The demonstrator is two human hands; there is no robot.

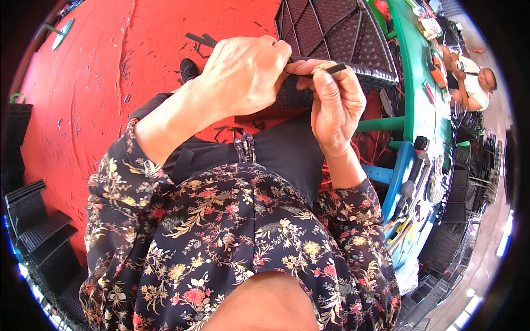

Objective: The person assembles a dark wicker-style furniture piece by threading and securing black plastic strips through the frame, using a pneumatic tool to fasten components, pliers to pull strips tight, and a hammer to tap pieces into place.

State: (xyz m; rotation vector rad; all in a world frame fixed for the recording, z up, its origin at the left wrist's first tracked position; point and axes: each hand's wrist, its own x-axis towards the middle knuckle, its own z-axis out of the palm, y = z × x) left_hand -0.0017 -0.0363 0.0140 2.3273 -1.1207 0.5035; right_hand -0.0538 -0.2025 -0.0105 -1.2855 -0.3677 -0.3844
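My left hand [243,71] is closed in a fist at the near edge of a dark brown woven wicker furniture piece [342,33]. Black flat strip ends [201,39] show beyond its knuckles; whether they are in its grip is hidden. Between thumb and fingers, my right hand [337,105] pinches a narrow black plastic strip [335,68], whose cut end points right. That strip runs left toward the left fist, where its other part is covered. The wicker piece leans over my lap, its braided rim [375,74] just right of the right fingers.
Strip scraps litter the red floor [83,110]. At the right stands a green table [408,71] with an orange tool [439,71]. A blue stool [403,171] and several hand tools are nearer. A person [472,80] sits beyond. Stacked black woven furniture [41,220] stands left.
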